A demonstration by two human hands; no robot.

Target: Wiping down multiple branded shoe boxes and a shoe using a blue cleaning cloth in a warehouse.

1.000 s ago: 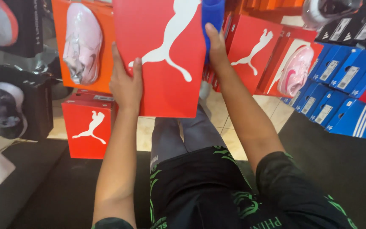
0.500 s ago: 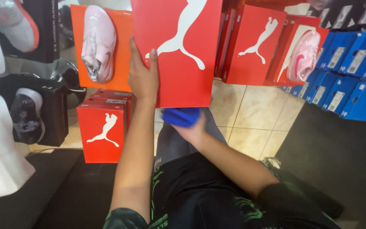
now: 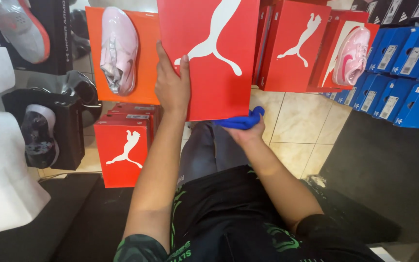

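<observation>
Left hand (image 3: 171,87): flat against the left edge of the red box (image 3: 209,58), fingers pointing up, thumb wrapped behind; it holds the box upright.
Right hand (image 3: 246,130): under the box's bottom edge, closed on a blue cloth (image 3: 241,120) that touches that edge.
Red box: held in front of the person above the lap, long axis vertical, face with a white animal figure toward the camera.
Nearer hand: both touch the box; the left on its side, the right below.
Beyond, left: orange box (image 3: 144,53) with a pink shoe (image 3: 118,48); a small red box (image 3: 122,150) on the floor.
Beyond, right: more red boxes (image 3: 292,48), then blue boxes (image 3: 408,58).
</observation>
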